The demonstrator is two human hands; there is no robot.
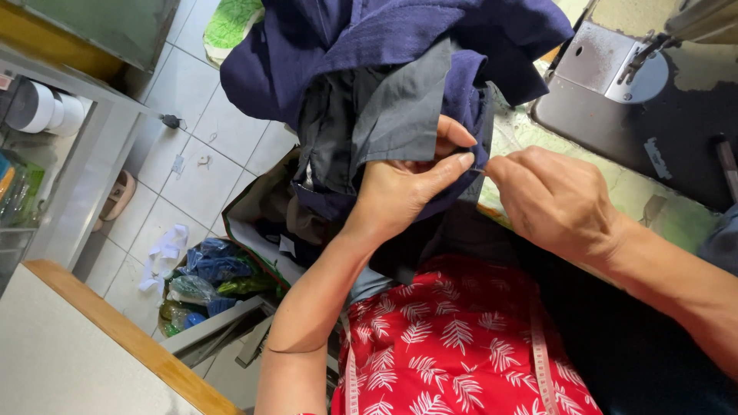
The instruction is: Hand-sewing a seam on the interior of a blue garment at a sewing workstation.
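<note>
A bundle of dark blue cloth with a grey lining piece is held up in front of me. My left hand grips the grey and blue layers, thumb over the fabric edge and forefinger stretched to the right. My right hand pinches at the same edge, its fingertips meeting the left forefinger near a thin thread or pin, too small to identify. Below lies my lap in red cloth with white leaf print.
A sewing machine bed with a metal plate sits at upper right on a worn green table. A measuring tape hangs over my lap. Tiled floor, plastic bags, a sandal and a wooden-edged counter lie to the left.
</note>
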